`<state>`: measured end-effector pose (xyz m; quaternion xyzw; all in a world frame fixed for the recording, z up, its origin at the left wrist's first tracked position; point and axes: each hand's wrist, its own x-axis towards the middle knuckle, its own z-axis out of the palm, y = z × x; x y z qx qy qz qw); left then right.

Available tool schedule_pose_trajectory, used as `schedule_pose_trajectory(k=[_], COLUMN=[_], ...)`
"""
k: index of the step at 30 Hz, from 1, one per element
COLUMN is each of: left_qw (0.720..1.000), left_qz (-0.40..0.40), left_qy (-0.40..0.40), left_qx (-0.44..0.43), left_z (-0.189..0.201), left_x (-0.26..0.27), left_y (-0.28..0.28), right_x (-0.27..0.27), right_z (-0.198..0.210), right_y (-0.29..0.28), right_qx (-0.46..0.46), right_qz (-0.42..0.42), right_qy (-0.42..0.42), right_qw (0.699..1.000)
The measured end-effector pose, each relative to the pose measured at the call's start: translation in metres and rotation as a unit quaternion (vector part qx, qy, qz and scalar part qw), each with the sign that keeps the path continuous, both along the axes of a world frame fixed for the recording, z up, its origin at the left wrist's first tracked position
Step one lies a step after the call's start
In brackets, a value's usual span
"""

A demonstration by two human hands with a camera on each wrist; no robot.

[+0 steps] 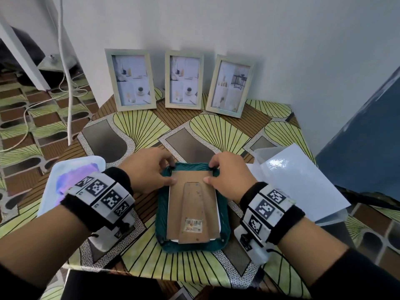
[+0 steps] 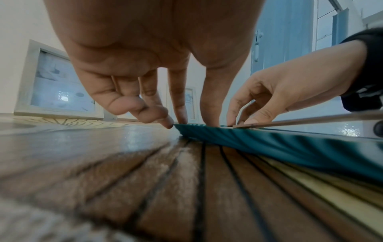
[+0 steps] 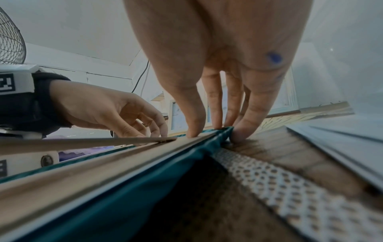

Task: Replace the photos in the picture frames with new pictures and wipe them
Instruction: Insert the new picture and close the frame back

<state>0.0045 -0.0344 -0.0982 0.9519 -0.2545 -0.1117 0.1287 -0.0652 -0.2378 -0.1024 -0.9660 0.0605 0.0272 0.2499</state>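
We see a table (image 1: 138,126) covered in a green-and-brown patterned cloth filling most of the head view. Against the white wall in the upper middle stand three pale picture frames (image 1: 183,80) side by side, each upright and leaning back, each holding a photo. At the right of the frame lie glossy white sheets (image 1: 303,182) on a clear plastic folder; at the left edge sits a sheet printed in purple and blue (image 1: 73,180).

In the lower centre a teal frame (image 1: 160,211) lies face down on the table, its brown cardboard backing (image 1: 192,206) with a folded stand and a barcode sticker facing up. A thin white edge shows under the backing on both long sides.

Our left hand (image 1: 149,169) sits at the upper left corner of that frame, fingers bent downward, fingertips (image 2: 182,119) touching the teal rim and thumb lying on the backing. Our right hand (image 1: 229,176) mirrors it at the upper right corner, thumb pressing on the backing's edge while the fingers (image 3: 215,121) curl over the rim, pinching the corner. Both wrists wear black bands with white marker blocks.
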Motion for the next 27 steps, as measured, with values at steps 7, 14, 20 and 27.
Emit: schedule_pose_trajectory(k=[7,14,20,27], left_qw=[1.0,0.999,0.998,0.999], left_qz=[-0.021,-0.042,-0.044,-0.035], left_qy=[0.012,0.028,0.029,0.026], left_qx=[0.009,0.016,0.017,0.021], left_z=[-0.0025,-0.0046,-0.0036,-0.0029], left_x=[0.0046,0.0093,0.0081,0.007], left_y=[0.0027,0.0031,0.0027,0.0036], right_x=[0.0021,0.0028,0.0036,0.0037], right_z=[-0.0039,-0.0065,-0.007,-0.0054], right_y=[-0.0007,-0.0053,-0.0054,-0.0056], right_qx=[-0.01,-0.002,-0.002,-0.01], right_qz=[0.021,0.021,0.02,0.024], right_qy=[0.005,-0.012,-0.022,-0.025], right_qw=[1.0,1.0,1.0,0.999])
